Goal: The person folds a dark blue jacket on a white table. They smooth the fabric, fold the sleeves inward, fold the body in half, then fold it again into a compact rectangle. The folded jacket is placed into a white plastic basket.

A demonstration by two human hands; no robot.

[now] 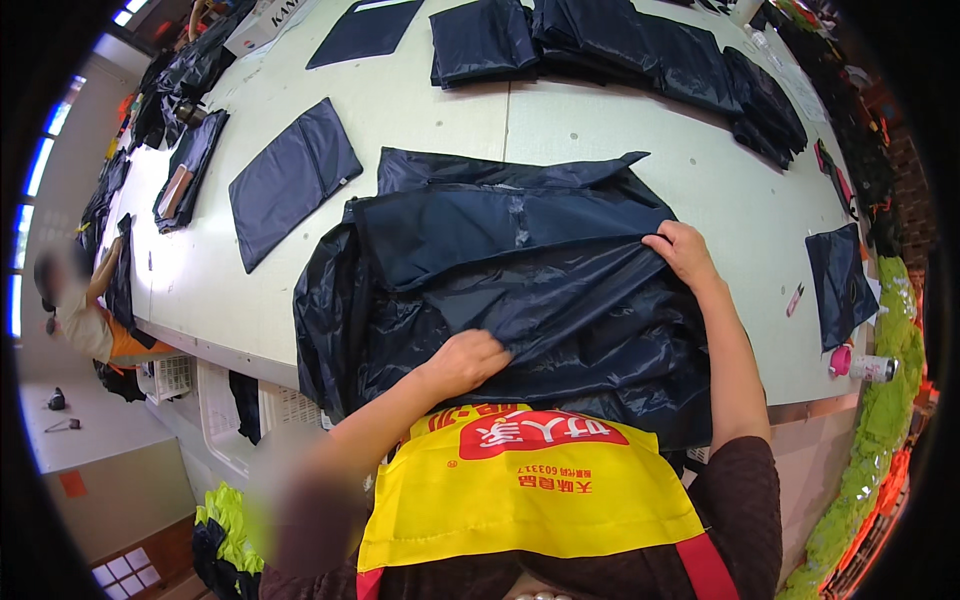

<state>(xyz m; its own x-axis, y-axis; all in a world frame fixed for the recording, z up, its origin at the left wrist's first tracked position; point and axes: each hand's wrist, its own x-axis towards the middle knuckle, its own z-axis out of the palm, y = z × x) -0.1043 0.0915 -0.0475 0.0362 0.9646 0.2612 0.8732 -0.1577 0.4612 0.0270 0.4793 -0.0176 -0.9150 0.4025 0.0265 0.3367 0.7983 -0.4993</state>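
A shiny dark navy jacket (560,292) lies spread on the white table in front of me, its lower part hanging over the near edge against my yellow apron. My right hand (683,250) pinches the edge of a folded-over panel at the garment's right side. Lower down and left of centre, my left hand (465,362) is curled onto the loose fabric, slightly smeared by motion, with its fingertips partly hidden. Creases run slantwise across the cloth between both hands.
Folded dark garments (590,45) line the far side of the table (440,120). One flat folded piece (293,185) lies at left, another (842,285) at right beside a bottle (872,367). A person (85,300) works at the left edge. White baskets (225,410) stand below.
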